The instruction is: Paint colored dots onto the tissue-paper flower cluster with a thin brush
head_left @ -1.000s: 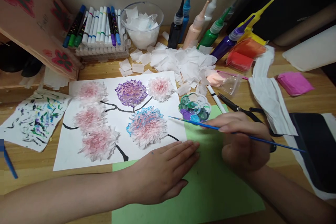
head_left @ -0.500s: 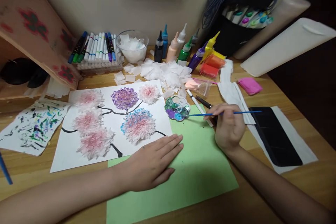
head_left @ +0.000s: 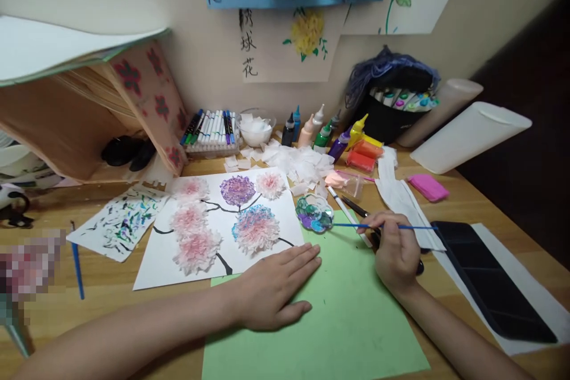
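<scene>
On the wooden tabletop (head_left: 111, 285), the right hand (head_left: 394, 252) grasps a slim blue-handled paintbrush (head_left: 350, 225) between thumb and fingers, the shaft lying nearly level; its tip meets the right edge of a round, scalloped paint palette (head_left: 314, 214) streaked with green, purple and blue. The left hand (head_left: 278, 288) lies palm down, fingers extended and thumb spread, grasping nothing; it rests across the light green paper sheet (head_left: 338, 320) and the lower right corner of the white paper sheet (head_left: 158, 267), which overlaps the green one. The white sheet, left of the palette, bears black painted branches and six ruffled paper blossoms: four pink and white, one edged all over in purple (head_left: 237, 190), and one pink and white with blue on its upper edge (head_left: 256, 231), this last just above the left hand. A white marker with a black band (head_left: 342, 206) passes beneath the brush; beside it lie black scissors (head_left: 356, 208), partly hidden by the right hand. Behind the palette spreads a heap of white tissue squares (head_left: 298, 160), backed by a row of pointed-nozzle paint bottles (head_left: 306, 132). At far left, a paper scrap blotched with paint (head_left: 122, 222) lies near a second blue brush (head_left: 78, 267).
</scene>
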The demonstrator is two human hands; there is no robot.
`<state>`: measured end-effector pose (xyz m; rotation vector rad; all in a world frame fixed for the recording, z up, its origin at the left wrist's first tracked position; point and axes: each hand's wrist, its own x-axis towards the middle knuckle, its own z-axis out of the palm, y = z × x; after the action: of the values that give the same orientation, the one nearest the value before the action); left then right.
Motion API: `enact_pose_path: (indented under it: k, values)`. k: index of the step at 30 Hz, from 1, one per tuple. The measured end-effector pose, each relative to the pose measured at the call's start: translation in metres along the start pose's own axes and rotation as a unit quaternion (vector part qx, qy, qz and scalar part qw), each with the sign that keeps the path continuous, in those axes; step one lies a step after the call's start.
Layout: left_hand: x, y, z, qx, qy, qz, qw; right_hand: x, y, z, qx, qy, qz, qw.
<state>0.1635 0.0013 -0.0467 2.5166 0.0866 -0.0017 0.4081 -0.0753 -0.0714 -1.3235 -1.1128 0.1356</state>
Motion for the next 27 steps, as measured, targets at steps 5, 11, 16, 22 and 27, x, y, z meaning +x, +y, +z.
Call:
enact_pose_path:
  k: [5,11,16,22,27]
  values:
    - [-0.002,-0.001,0.001,0.004,0.008,0.019,1.0,0.001,0.003,-0.001,-0.016,0.003,-0.015,1.0]
    - [-0.004,-0.004,0.0,0.009,0.013,0.011,1.0,0.001,0.003,-0.001,-0.02,-0.001,-0.005,1.0]
    - [-0.005,-0.004,0.0,0.014,0.013,0.013,1.0,0.001,0.004,0.0,-0.011,0.003,-0.011,1.0]
    - [-0.006,-0.001,0.003,0.024,0.012,0.038,0.999,0.0,0.001,0.002,0.052,0.051,-0.013,0.997]
    - [-0.006,-0.002,0.006,0.01,0.007,0.041,0.999,-0.004,-0.017,0.022,0.074,-0.008,0.018,0.997]
